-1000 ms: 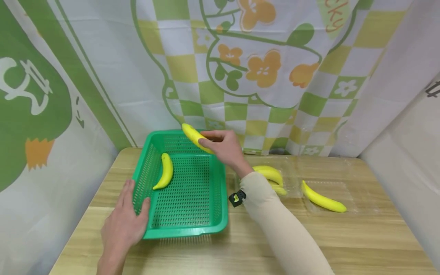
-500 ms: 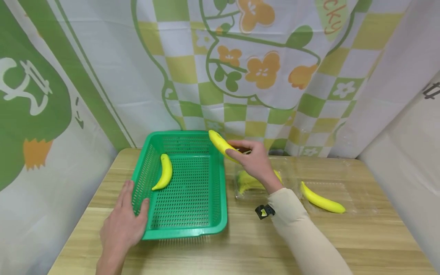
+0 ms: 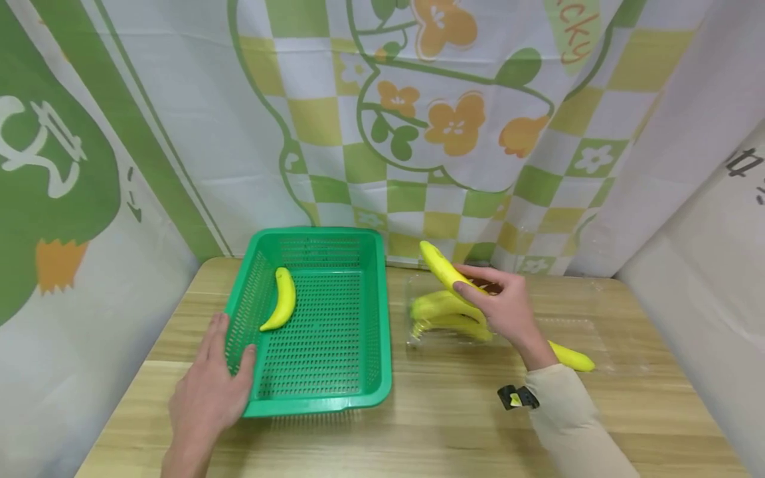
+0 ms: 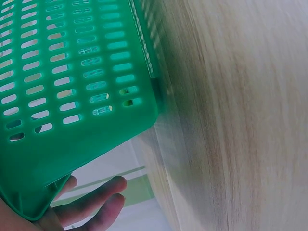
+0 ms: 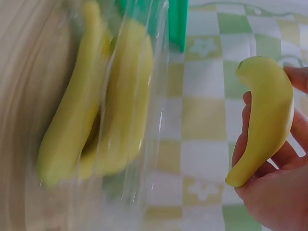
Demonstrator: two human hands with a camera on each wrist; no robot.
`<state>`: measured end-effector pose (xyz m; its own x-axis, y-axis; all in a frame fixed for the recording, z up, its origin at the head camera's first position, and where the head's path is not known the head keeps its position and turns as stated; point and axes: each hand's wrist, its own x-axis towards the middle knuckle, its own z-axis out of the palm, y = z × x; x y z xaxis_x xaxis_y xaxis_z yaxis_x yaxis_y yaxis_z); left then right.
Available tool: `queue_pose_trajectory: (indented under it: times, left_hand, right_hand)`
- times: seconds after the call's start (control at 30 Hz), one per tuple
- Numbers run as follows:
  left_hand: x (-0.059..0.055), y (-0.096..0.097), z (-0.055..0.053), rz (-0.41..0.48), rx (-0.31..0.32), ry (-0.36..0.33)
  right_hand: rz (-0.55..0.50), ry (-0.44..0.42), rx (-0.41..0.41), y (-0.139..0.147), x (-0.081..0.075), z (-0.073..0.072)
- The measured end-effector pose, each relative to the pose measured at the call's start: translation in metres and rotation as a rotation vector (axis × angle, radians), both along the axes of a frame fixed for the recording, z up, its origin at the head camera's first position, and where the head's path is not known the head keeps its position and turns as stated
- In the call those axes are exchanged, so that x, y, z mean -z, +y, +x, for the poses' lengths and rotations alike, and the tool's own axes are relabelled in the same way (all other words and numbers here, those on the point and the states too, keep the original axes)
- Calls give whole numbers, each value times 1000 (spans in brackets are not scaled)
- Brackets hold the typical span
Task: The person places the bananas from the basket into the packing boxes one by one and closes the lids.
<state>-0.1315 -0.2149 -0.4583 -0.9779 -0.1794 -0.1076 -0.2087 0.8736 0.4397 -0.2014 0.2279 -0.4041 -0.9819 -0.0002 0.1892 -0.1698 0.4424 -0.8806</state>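
Observation:
My left hand (image 3: 206,392) rests against the left rim of a green perforated plastic basket (image 3: 385,318), its fingers fairly straight along the outside; those fingers (image 4: 98,204) show beyond the rim in the left wrist view. Inside the basket lies one yellow banana (image 3: 285,299). My right hand (image 3: 505,305) holds another banana (image 3: 442,265) between thumb and fingers, tilted, above a clear plastic container (image 3: 412,342). Through the container's clear wall several bananas (image 5: 72,115) show in the right wrist view. My right wrist and forearm partly cover a further banana (image 3: 572,357).
That partly covered banana lies on or in more clear plastic (image 3: 603,332) at the right. Everything stands on a wooden table (image 3: 418,431). A patterned curtain (image 3: 406,199) hangs right behind the table's back edge, with cloth at both sides.
My right hand has carried the banana from over the basket's back right corner rightward to above the clear container. My left hand stays at the basket's left rim.

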Motion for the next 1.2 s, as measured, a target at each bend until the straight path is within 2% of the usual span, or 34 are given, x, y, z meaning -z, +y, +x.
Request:
queue_pose_trajectory:
  times: [0.2,0.5,0.87,1.2]
  left_hand:
    - [-1,0,0,4,2,4]
    - [-2,0,1,9,7,3]
    - [-1,1,0,12,9,-5]
    - [0,-1,1,-1,23,16]
  right_hand:
    - [27,32,57,35,2,14]
    - [89,23,123,87,6,29]
    - [229,-76,210,140,16,50]
    - [366,-152,213,165,43,56]
